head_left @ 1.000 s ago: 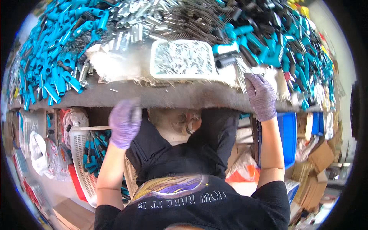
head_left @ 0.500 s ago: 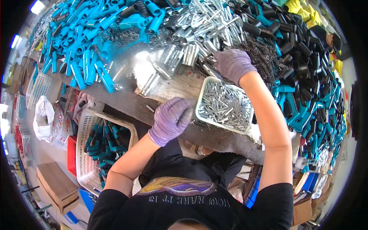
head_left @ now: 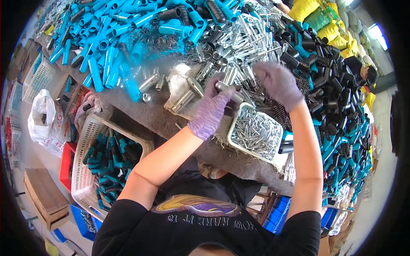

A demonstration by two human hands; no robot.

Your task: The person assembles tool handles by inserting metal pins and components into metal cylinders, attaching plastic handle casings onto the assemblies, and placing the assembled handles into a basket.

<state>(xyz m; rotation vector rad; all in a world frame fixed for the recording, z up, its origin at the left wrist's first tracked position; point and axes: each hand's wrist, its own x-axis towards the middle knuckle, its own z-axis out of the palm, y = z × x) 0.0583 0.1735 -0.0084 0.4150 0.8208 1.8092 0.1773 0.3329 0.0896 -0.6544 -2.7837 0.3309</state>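
Mid-frame, the left hand [head_left: 209,113] has fingers clasping a shiny metal tube [head_left: 237,97], probably stiff, slippery and light, best held around its middle. Right hand [head_left: 279,84], upper right of centre: blurred, grasp unclear.

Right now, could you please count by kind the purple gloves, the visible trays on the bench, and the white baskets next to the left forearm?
Purple gloves: 2
White tray of small metal pins: 1
White basket of teal-and-black tools: 1
Total: 4
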